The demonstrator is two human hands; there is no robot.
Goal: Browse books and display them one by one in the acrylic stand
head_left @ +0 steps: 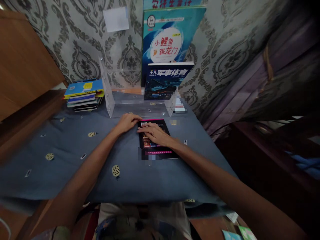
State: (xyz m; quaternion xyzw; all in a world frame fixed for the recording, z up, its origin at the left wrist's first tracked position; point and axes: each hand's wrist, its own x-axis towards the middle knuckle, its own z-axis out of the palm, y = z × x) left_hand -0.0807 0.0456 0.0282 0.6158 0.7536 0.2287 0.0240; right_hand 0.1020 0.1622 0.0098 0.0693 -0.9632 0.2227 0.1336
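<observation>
On the desk point(75, 156), head view: dark book point(146, 141) flat on the blue-grey cloth, lengthwise away from the body, pink top edge toward the clear stand point(112, 100), near end skewed slightly right. Right hand point(153, 133) pressed flat on the cover, grip open, fingers spread. Left hand point(127, 122) at the book's far-left corner, grip likewise open, clasping nothing. Behind, two upright books point(166, 80) in the stand; off left, a stack of books point(83, 95).

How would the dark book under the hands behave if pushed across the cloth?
The dark book lies flat, so it probably slides without tipping. It looks thin, so likely light, slightly bendy. The tablecloth may bunch ahead.
</observation>
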